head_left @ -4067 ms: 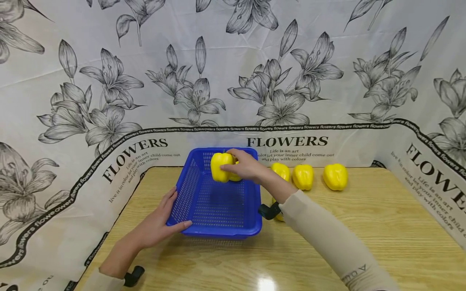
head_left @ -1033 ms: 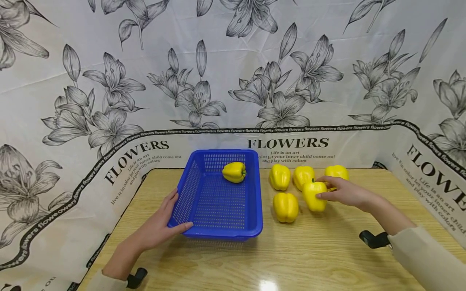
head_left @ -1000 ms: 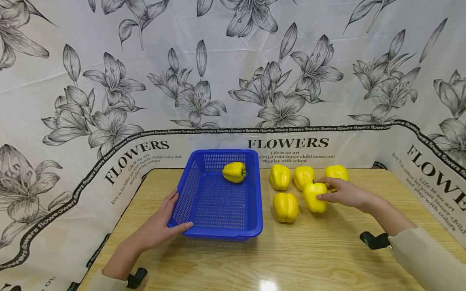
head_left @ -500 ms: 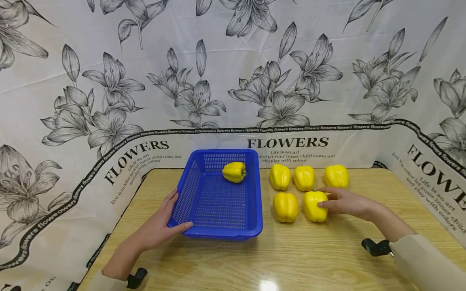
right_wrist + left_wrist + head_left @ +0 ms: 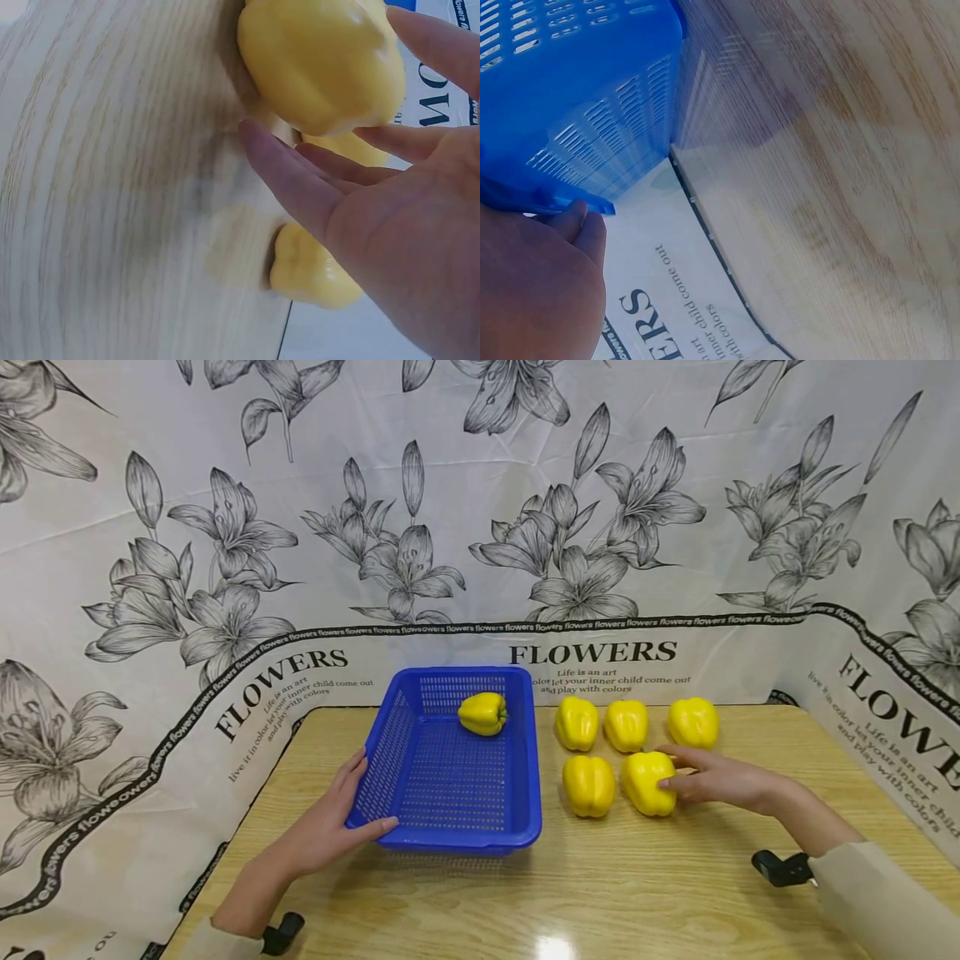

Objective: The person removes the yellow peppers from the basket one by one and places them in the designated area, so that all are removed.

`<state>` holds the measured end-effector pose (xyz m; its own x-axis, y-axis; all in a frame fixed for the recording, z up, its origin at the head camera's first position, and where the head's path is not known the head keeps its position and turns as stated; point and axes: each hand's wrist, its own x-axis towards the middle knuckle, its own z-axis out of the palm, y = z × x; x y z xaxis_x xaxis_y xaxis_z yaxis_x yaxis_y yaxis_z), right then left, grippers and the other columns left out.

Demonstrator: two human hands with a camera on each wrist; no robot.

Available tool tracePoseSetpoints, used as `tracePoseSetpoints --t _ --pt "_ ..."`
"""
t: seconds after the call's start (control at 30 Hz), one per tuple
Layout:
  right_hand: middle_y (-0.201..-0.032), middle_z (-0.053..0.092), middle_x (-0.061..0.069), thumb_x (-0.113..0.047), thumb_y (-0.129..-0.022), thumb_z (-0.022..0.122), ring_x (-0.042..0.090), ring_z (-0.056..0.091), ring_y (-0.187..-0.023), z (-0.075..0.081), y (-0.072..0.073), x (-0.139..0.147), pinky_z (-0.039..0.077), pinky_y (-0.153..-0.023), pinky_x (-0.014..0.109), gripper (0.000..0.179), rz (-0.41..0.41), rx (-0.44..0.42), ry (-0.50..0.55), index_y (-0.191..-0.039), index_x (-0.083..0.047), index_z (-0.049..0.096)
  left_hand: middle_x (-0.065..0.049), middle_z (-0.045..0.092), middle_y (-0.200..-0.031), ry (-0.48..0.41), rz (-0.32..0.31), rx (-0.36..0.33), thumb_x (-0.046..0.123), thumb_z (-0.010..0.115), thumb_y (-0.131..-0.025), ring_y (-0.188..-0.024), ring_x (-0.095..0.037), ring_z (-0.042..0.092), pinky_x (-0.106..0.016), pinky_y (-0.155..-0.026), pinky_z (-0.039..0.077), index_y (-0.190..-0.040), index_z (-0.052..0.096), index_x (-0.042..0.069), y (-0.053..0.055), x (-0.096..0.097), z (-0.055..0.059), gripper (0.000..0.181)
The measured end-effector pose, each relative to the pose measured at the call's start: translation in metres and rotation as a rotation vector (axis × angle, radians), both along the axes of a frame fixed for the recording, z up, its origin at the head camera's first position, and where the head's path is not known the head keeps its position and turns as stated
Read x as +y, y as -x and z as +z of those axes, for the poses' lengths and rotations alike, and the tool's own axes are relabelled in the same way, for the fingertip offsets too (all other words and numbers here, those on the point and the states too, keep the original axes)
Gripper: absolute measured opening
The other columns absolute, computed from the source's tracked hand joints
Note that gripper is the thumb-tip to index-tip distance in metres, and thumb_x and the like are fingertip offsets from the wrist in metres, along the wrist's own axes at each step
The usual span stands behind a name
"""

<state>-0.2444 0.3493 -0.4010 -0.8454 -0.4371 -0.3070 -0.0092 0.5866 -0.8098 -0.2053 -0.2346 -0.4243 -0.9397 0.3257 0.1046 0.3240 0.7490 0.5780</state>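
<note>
In the head view my left hand (image 5: pixel 322 822) grips the near-left corner of a blue plastic basket (image 5: pixel 456 841), thumb over the rim and fingers outside. The left wrist view shows its fingertips at the basket's rim (image 5: pixel 562 201). One yellow bell pepper (image 5: pixel 482 714) lies on its side inside, near the back. My right hand (image 5: pixel 712 779) is beside another yellow bell pepper (image 5: pixel 648 783) standing on the table, thumb and index fingertips right at its side. In the right wrist view the right hand's (image 5: pixel 397 180) fingers are spread and fairly straight next to that pepper (image 5: pixel 322 64).
Three yellow bell peppers stand along the back of the wooden table (image 5: pixel 600 893): a left one (image 5: pixel 577 724), a middle one (image 5: pixel 626 725) and a right one (image 5: pixel 693 722). Another front pepper (image 5: pixel 588 787) stands near the basket. A flower-printed cloth (image 5: pixel 420 568) surrounds the back and sides.
My right hand has carried a bell pepper from over the basket rightward, lowered it to the table and loosened its fingers. The pepper shifted slightly left. My left hand stays on the basket.
</note>
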Motion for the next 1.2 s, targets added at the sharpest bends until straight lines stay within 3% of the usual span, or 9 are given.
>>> tracePoseSetpoints --t 0.4,0.7,0.87,1.2 --pt "-0.157 0.023 0.040 -0.031 -0.104 0.061 0.046 0.052 -0.131 0.026 -0.009 -0.002 0.051 -0.103 0.052 0.081 0.014 0.056 -0.034 -0.160 0.005 0.015 -0.006 0.005 -0.172 0.004 -0.009 0.019 0.060 0.069 -0.091 -0.149 -0.043 0.031 -0.066 -0.110 0.037 -0.166 0.008 0.017 0.000 0.000 0.001 0.106" --pt "-0.158 0.029 0.034 -0.035 -0.104 0.059 0.049 0.046 -0.136 0.044 -0.014 -0.011 0.050 -0.102 0.055 0.073 0.004 0.149 -0.099 -0.158 0.003 0.027 -0.007 0.003 -0.172 0.018 -0.002 -0.003 0.060 0.068 -0.092 -0.150 -0.044 0.028 -0.067 -0.111 0.036 -0.166 0.007 0.015 0.000 0.001 0.002 0.106" --pt "-0.155 0.037 0.030 -0.035 -0.105 0.059 0.050 0.043 -0.137 0.055 -0.017 -0.024 0.049 -0.102 0.057 0.064 0.013 0.235 -0.089 -0.155 -0.002 0.036 -0.006 0.002 -0.172 0.020 0.002 -0.011 0.060 0.067 -0.092 -0.150 -0.044 0.026 -0.067 -0.111 0.035 -0.166 0.006 0.015 0.000 0.000 0.003 0.106" --pt "-0.155 0.043 0.021 -0.035 -0.104 0.061 0.046 0.047 -0.136 0.076 -0.022 -0.068 0.047 -0.103 0.060 0.056 0.041 0.322 -0.059 -0.150 -0.009 0.046 -0.009 0.005 -0.172 0.008 -0.014 0.008 0.064 0.067 -0.091 -0.150 -0.043 0.027 -0.065 -0.113 0.034 -0.166 0.009 0.013 0.001 0.000 0.002 0.108"
